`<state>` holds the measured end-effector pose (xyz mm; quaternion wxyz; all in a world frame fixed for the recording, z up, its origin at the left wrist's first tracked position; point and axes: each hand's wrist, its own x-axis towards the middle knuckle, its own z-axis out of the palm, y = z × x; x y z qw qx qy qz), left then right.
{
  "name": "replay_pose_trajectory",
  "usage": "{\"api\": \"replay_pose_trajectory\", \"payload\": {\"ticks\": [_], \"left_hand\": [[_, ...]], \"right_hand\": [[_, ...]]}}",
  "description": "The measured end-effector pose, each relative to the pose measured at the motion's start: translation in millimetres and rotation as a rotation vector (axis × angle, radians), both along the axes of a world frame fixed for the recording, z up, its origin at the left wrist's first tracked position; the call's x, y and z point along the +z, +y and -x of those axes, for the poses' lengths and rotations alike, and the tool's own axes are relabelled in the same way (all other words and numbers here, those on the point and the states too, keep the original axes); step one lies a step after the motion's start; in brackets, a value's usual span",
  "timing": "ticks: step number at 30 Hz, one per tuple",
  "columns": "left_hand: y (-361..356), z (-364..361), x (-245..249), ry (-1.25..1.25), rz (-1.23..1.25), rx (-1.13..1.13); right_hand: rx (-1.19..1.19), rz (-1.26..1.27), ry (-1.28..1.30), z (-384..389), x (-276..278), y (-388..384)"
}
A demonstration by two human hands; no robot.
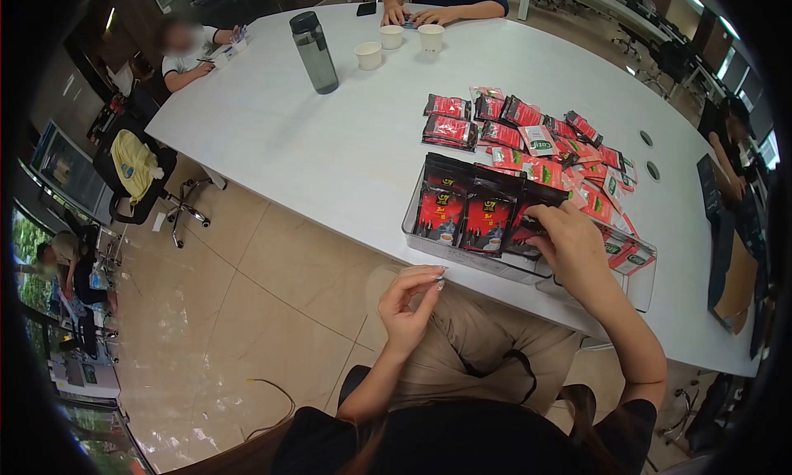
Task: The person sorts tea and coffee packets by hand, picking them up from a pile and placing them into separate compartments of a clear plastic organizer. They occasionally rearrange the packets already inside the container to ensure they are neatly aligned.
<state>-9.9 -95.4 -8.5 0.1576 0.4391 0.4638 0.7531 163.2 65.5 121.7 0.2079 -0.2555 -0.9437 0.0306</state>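
Note:
My right hand (pixel 569 242) pinches a black-and-red coffee sachet (pixel 523 227) inside a clear plastic bin (pixel 495 266) at the table's front edge. Beside that sachet, to the left, two rows of similar upright coffee sachets (pixel 485 221) stand in the bin. Pink sachets (pixel 631 256) fill part of its right end, partly behind my wrist. In front of the bin, over my lap, my left hand (pixel 406 310) has thumb and fingers drawn together; I see nothing held in it.
Behind the bin lies a spread pile of red and pink sachets (pixel 540 141). A grey bottle (pixel 314 54) and several paper cups (pixel 431 39) stand farther back on the white table (pixel 247 128). Another person's hands (pixel 421 16) rest at the far edge. An open cardboard box (pixel 733 281) is at right.

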Motion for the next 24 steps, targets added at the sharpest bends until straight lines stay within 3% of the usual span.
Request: {"api": "replay_pose_trajectory", "payload": {"ticks": [2,5,18,24], "left_hand": [[-1.3,0.1,0.6,0.023,0.005,0.010],[-2.6,0.5,0.1,0.007,0.026,0.021],[-3.9,1.5,-5.6,-0.055,0.054,0.014],[-2.7,0.7,-4.3,0.028,0.082,0.227]], "right_hand": [[-0.033,-0.018,-0.098,4.3,-7.0,3.0],[-0.030,-0.164,-0.038,10.2,-1.6,1.3],[-0.135,-0.102,-0.235,18.9,-13.1,8.0],[-0.148,-0.159,-0.239,21.3,-18.1,10.0]]}}
